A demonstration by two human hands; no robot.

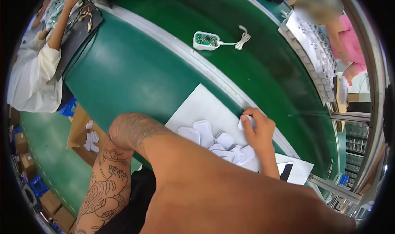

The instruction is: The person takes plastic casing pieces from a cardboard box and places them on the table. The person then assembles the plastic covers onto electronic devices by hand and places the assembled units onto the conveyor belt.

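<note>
My right hand (260, 129) is closed around a small white plastic piece (242, 123), with thumb and fingers gripping it just inside the metal rail. Beside and below that hand lies a loose pile of white plastic casings (204, 132) on a white sheet (200, 100). My bent, tattooed left arm (144, 141) crosses the foreground and hides part of the pile. Its hand does not show in the frame.
Past the metal rail (210, 72), a green belt (263, 75) carries a white open casing with a circuit board (206, 40) and cable. A cardboard box (78, 129) with white pieces stands at left. People work at far left and upper right.
</note>
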